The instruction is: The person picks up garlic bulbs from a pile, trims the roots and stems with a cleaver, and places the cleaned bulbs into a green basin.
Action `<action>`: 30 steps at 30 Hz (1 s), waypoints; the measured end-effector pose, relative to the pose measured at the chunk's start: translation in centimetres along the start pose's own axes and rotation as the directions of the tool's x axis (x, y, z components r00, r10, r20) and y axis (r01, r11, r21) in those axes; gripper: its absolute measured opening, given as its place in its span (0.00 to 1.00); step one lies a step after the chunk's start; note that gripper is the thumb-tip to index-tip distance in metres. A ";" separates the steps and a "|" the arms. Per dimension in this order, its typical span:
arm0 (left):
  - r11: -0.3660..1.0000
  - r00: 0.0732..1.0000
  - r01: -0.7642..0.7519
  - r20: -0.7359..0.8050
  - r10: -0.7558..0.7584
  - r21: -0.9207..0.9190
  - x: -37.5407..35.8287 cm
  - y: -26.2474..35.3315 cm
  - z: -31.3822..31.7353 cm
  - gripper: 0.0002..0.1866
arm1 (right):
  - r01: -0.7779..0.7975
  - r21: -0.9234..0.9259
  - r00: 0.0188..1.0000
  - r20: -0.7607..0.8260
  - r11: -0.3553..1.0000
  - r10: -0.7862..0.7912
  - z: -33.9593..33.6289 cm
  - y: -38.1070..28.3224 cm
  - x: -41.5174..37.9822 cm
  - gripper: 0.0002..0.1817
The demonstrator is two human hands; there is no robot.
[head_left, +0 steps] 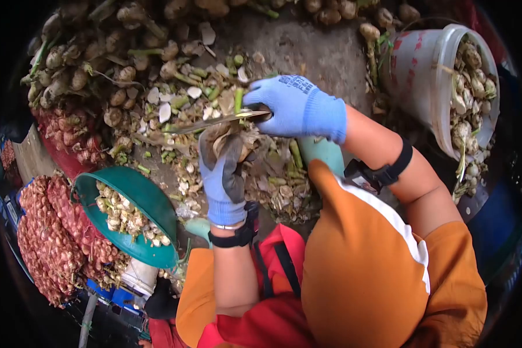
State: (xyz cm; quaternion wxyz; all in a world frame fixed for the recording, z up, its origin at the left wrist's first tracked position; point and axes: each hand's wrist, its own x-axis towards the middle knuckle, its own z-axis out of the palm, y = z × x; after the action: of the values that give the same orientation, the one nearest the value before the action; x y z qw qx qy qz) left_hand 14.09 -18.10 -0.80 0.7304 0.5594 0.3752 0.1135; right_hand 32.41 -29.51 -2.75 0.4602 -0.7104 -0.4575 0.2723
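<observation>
Blue knit gloves on both hands. My right hand [298, 107] is closed round the handle of a knife [214, 122], blade flat and pointing left, so the edge meets the stalk. My left hand [223, 168] grips a garlic bulb [233, 139] from below, just under the blade, to steady it. Trimmings [272, 185] lie beneath; green bowl [151, 203] of cloves left; white bucket [423, 75] right.

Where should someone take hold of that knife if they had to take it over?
By the handle, probably from the right: the knife lies roughly level with its blade pointing left, and the handle end sits inside the right hand. The left hand holds a bulb just under the blade.
</observation>
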 end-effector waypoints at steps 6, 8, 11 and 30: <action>0.354 0.888 0.309 0.401 0.226 -0.883 2.9 7.9 -6.2 0.15 | -0.416 -0.437 0.891 -0.024 0.797 0.453 -4.6 4.9 2.6 0.22; 0.246 0.917 0.237 0.299 0.262 -0.940 3.3 7.3 -9.4 0.13 | -0.264 -0.588 0.963 -0.112 0.765 0.246 -4.1 8.6 4.8 0.20; 0.396 0.972 0.194 0.230 0.044 -0.898 4.4 6.2 -7.4 0.16 | -0.318 -0.636 0.928 -0.057 0.703 0.368 -2.7 9.3 8.4 0.17; 0.971 0.991 -0.058 0.129 0.029 0.230 2.7 -3.2 -4.2 0.42 | -0.026 -0.456 0.983 0.148 0.889 0.105 1.0 -3.1 0.0 0.15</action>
State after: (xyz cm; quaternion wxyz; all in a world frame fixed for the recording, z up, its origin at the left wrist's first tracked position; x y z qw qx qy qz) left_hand 12.31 -14.52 -5.26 0.6789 0.6554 0.3273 0.0494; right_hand 30.42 -28.59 -0.37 0.2325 -0.7875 -0.5211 0.2329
